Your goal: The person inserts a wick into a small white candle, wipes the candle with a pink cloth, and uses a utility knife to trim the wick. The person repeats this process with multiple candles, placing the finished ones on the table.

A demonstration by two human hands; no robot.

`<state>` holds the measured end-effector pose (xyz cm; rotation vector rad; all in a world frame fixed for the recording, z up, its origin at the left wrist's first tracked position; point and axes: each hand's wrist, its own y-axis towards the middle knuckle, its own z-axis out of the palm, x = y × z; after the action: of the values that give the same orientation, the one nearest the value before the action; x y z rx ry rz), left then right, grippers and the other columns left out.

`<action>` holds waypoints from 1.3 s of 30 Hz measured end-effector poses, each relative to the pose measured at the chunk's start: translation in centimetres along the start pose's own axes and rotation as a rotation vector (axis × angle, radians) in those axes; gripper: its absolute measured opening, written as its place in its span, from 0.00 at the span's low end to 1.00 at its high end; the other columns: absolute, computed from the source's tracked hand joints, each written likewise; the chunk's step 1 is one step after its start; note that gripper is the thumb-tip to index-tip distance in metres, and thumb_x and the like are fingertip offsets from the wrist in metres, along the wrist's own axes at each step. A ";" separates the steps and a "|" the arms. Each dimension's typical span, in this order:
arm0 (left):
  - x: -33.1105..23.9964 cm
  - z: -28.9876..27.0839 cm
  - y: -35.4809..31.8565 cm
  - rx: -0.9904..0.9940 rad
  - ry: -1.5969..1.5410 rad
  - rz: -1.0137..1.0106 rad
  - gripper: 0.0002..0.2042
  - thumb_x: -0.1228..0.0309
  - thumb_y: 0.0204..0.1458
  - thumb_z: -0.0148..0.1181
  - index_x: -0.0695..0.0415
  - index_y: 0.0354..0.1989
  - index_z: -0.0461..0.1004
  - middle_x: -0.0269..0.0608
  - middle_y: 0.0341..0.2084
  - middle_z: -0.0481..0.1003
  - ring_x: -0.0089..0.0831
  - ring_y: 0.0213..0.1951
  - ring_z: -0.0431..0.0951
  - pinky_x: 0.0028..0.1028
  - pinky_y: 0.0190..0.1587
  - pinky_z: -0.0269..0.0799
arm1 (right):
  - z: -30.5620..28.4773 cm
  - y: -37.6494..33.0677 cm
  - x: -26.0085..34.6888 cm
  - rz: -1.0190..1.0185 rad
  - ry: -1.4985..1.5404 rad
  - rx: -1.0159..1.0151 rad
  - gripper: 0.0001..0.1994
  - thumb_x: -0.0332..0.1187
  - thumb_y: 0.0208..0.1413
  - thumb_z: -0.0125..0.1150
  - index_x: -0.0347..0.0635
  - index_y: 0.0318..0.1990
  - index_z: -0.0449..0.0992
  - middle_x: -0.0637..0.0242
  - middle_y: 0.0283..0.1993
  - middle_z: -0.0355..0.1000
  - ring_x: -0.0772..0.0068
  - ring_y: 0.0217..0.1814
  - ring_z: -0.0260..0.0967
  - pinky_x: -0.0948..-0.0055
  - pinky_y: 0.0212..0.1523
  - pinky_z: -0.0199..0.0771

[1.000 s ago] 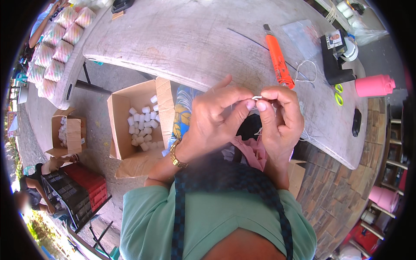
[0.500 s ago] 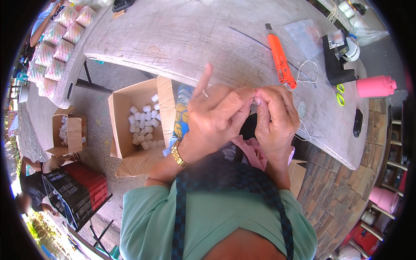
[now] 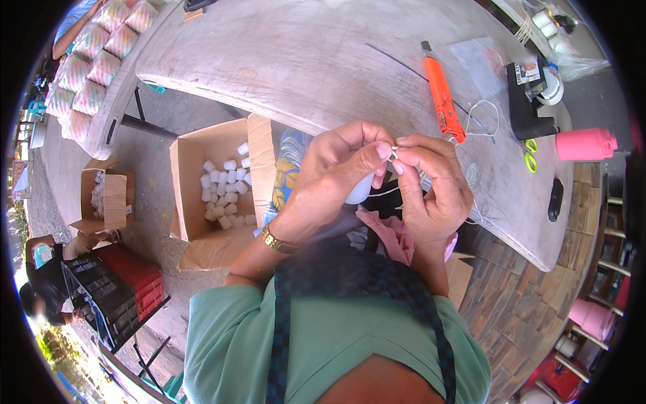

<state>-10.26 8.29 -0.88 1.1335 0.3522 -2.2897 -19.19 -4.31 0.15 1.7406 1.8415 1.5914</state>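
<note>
L hand [image 3: 333,167], R hand [image 3: 434,188] w/ white cord [image 3: 394,154] betw.

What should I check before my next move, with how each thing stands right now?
1. Small white piece secure: ok, pinched at the fingertips of the left hand and right hand.
2. One hand free: not ok, both are at the white piece.
3. Orange cutter out of the hands: ok, lying on the table.
4. Cutter blade covered: cannot tell, its dark far tip is too small to read.
5. White cord clear of the cutter: cannot tell, they meet at the cutter's near end.
6. Cardboard box open: ok, with white pieces inside.
</note>
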 end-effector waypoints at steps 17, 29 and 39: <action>-0.3 -1.0 0.0 -0.015 0.474 0.240 0.02 0.79 0.53 0.59 0.63 0.31 0.73 0.45 0.41 0.69 0.29 0.41 0.72 0.26 0.42 0.67 | -0.1 -0.9 -0.6 0.397 0.990 0.012 0.14 0.09 0.48 0.46 0.39 0.38 0.66 0.52 0.43 0.73 0.74 0.31 0.70 0.72 0.30 0.76; 0.3 -1.9 1.1 -0.074 0.405 0.379 0.05 0.72 0.60 0.53 0.60 0.34 0.70 0.39 0.41 0.66 0.21 0.27 0.71 0.40 0.59 0.65 | 0.7 -1.3 0.1 0.394 0.982 -0.074 0.13 0.09 0.52 0.46 0.38 0.38 0.66 0.54 0.40 0.70 0.75 0.29 0.68 0.74 0.28 0.74; 0.4 -2.4 1.5 -0.212 0.486 0.445 0.03 0.73 0.59 0.55 0.59 0.34 0.71 0.37 0.40 0.66 0.22 0.27 0.71 0.41 0.60 0.64 | 1.0 -1.6 0.0 0.410 0.988 -0.146 0.14 0.07 0.51 0.46 0.38 0.38 0.67 0.56 0.40 0.70 0.74 0.31 0.69 0.73 0.30 0.75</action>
<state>-8.06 8.06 -2.62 1.4774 0.4578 -1.5449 -19.48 -3.33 -1.45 1.4108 1.6017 3.0535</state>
